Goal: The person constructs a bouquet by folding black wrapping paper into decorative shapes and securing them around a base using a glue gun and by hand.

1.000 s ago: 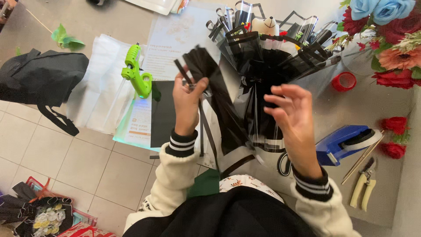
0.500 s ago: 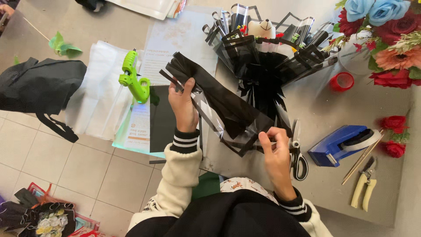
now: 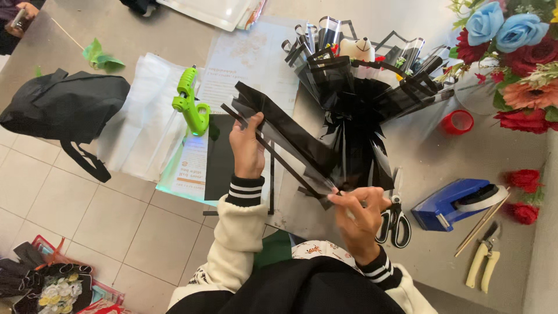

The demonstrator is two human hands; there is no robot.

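— Grey worktable, pale tiled floor beside it. What are the fingers doing?

— Right hand: fingertips pinched shut on the gathered lower corner of a folded black wrapping sheet. Left hand: fingers curled closed around the sheet's upper part, thumb on the near face.

— And the sheet itself?

— It slants in the air between the two hands, fanned in pleats at the top left, narrow at the bottom right (above the table edge, not lying on it).

— Around it?

— Just behind stands a black-wrapped bouquet with a small white bear at its top. Black-handled scissors lie just beside the right hand; a blue tape dispenser sits further right, yellow-handled pruners beyond that. Left of the left hand lies a green glue gun on papers, and a black bag at the table's edge. Red, blue and orange flowers fill the far right corner.
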